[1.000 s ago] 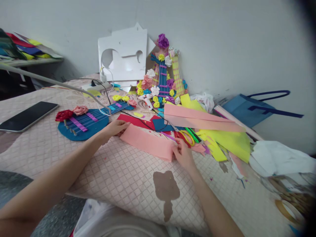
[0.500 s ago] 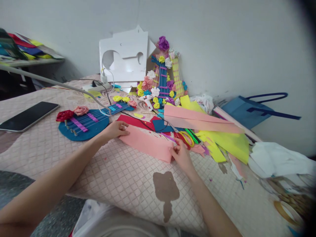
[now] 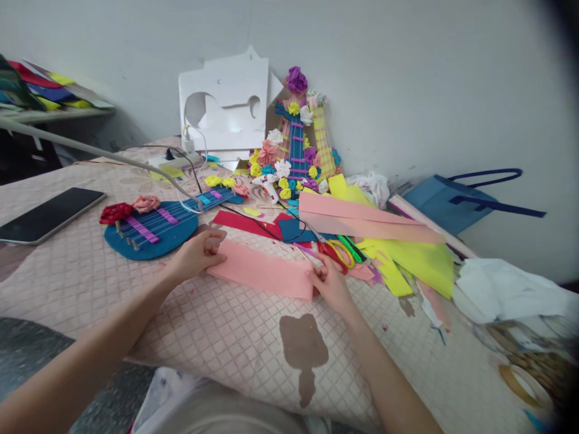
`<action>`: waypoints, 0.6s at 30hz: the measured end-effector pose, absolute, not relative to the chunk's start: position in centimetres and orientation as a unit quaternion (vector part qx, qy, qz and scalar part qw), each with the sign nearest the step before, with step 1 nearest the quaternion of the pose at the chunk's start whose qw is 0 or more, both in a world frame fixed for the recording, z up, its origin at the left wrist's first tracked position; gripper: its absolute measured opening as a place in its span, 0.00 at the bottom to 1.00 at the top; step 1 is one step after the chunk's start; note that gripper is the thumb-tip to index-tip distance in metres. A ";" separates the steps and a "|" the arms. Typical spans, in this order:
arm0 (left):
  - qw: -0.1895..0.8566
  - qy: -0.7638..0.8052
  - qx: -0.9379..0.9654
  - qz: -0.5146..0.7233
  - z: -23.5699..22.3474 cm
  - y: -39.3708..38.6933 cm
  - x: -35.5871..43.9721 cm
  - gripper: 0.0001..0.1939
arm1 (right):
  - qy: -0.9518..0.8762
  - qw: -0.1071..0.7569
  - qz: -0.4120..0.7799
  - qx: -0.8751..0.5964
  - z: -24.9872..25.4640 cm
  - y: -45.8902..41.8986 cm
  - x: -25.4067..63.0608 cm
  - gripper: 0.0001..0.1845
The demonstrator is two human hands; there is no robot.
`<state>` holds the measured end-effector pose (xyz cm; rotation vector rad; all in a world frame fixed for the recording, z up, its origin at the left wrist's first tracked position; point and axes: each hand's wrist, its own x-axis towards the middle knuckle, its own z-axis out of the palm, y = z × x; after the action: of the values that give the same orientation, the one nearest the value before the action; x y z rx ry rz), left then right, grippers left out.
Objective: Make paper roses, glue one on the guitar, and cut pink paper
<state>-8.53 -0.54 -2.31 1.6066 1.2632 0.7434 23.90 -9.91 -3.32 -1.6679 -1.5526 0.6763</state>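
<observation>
A pink felt strip (image 3: 262, 271) lies across the quilted cloth (image 3: 217, 337) in front of me. My left hand (image 3: 199, 252) pinches its left end, fingers closed on the edge. My right hand (image 3: 330, 283) grips the right end, thumb and fingers pressed on the felt. The strip is stretched flat between both hands. Just beyond my right hand lie scissors (image 3: 337, 250) with red and yellow handles.
A blue felt guitar (image 3: 156, 226) with roses lies left. A tablet (image 3: 47, 214) sits at far left. Behind are decorated felt guitars (image 3: 296, 144), a glue gun (image 3: 269, 184), white cardboard (image 3: 226, 108), pink and yellow sheets (image 3: 407, 253), a blue bag (image 3: 452, 199) and white paper (image 3: 506, 289).
Both hands drew the pink strip a little toward me. My left hand went from resting flat on its far end to pinching the edge, and the strip now lies straighter.
</observation>
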 end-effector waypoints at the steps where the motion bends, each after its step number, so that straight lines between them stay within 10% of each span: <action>1: 0.465 0.511 0.654 0.308 -2.4 -0.5 -8.6 0.33 | -0.605 0.374 0.259 -0.653 -3.3 -10.0 23.8 0.24; 11: 0.433 0.516 0.666 0.320 -3.0 -0.2 -9.3 0.30 | -0.629 0.419 0.131 -0.641 -3.6 -10.1 23.7 0.23; 18: 0.415 0.523 0.669 0.326 -3.3 0.0 -9.4 0.28 | -0.827 0.216 0.078 -0.514 -2.3 -11.6 22.7 0.28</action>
<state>-9.37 -0.05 -3.26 1.6813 1.3128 0.8186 22.72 -11.65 -2.34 -1.4246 -2.2910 0.2157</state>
